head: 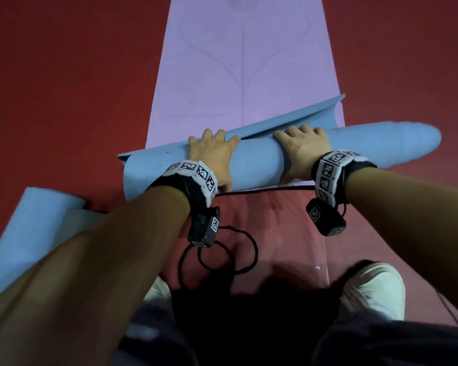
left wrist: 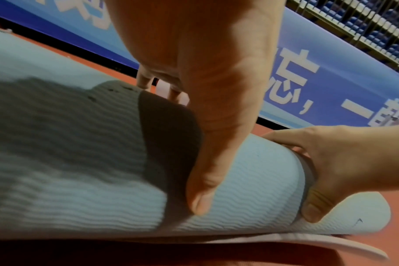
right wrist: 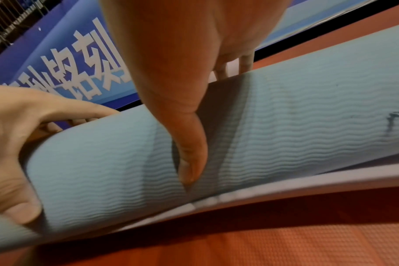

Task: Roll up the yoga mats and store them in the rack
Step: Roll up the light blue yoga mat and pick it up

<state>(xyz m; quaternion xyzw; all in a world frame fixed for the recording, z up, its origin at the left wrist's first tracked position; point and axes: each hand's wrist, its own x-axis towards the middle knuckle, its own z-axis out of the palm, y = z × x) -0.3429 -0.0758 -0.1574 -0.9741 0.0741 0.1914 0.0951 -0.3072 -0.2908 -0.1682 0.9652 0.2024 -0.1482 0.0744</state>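
On the red floor [head: 64,75], both hands grip the roll [head: 257,159], left hand [head: 212,157] and right hand [head: 304,151] curled over it. Its right end telescopes out; square the ends and press evenly before rolling up the mat [head: 238,75].

Both forearms reach forward and down, side by side. The left hand [head: 212,157] and right hand [head: 303,149] lie palm-down, fingers curled over the far side, thumbs [left wrist: 203,189] pressing the near side.
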